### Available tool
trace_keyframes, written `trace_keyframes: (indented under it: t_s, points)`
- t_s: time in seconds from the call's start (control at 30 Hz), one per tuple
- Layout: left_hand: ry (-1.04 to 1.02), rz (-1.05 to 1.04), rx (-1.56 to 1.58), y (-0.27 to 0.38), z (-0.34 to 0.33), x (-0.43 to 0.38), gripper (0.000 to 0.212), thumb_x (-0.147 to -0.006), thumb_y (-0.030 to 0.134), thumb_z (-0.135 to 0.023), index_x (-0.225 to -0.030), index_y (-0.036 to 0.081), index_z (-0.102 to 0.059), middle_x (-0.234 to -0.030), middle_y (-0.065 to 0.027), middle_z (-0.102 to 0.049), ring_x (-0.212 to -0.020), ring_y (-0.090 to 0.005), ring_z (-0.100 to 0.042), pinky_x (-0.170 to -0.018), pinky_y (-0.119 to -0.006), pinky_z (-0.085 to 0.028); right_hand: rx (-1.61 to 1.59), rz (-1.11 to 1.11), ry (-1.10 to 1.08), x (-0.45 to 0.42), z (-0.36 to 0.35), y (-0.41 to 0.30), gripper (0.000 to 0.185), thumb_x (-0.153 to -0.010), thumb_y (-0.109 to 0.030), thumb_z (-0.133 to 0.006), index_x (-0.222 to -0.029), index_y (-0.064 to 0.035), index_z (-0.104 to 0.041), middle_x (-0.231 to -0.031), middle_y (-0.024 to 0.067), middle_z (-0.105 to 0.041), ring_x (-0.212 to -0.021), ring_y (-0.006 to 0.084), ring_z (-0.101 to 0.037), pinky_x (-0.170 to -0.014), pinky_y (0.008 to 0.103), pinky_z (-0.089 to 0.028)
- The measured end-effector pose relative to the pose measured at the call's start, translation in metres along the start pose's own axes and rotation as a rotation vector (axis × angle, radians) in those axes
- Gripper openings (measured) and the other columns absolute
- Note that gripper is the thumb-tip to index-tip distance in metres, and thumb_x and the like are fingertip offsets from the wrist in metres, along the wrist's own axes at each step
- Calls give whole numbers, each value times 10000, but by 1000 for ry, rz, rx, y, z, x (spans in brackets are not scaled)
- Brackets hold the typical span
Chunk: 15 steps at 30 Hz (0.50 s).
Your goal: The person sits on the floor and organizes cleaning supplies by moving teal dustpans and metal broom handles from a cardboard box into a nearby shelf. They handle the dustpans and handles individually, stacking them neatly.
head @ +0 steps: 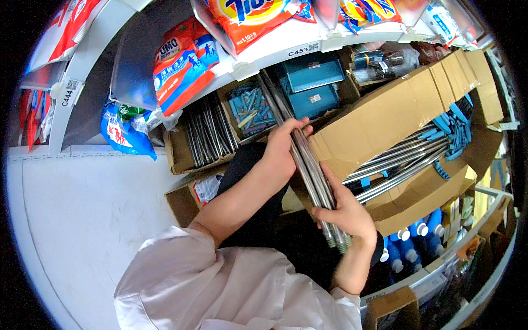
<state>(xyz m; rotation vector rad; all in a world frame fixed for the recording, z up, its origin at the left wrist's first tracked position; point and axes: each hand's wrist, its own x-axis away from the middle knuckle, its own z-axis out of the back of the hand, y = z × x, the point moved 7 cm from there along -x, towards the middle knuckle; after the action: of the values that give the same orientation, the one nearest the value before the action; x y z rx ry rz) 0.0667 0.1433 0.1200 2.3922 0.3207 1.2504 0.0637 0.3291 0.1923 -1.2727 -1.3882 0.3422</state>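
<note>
A bundle of several metal poles (312,173) runs slantwise before me, its threaded lower ends together. My left hand (284,144) grips its middle part, and my right hand (344,206) is closed around it near those ends. The far end of the bundle reaches over the shelf beside teal plastic dustpans (314,82). To the right, a long open cardboard box (383,119) holds more metal poles (400,159) with light-blue plastic parts (456,128) at their far ends.
Under the shelf edge (284,55) stand a carton of dark rods (208,132) and a box of small blue plastic pieces (251,107). Detergent bags (181,70) hang over that edge. Blue bottles (408,249) are at lower right, near a lower shelf rail (437,264). White floor (82,222) lies left.
</note>
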Motion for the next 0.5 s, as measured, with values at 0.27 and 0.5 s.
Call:
trace_keyframes:
  t_s: [0.27, 0.5]
  points:
    - [-126, -44, -367, -31, 14, 66, 229, -1020, 138, -674, -1206, 89, -548, -1018, -29, -641, -941, -152, -659, -837, -353, -562, 541, 216, 361, -22, -26, -12, 895, -816, -21, -753, -1564, 16, -263, -1260, 347, -639, -1133, 508, -659, -948, 450, -548]
    - [-163, -38, -224, -1, 6, 65, 211, -1010, 166, -676, -1167, 89, -558, -971, -39, -622, -860, -161, -634, -738, -338, -578, 127, 392, 199, -3, -30, -12, 1046, -888, 40, -731, -1700, -69, -82, -1461, 212, -528, -1156, 223, -643, -967, 349, -547]
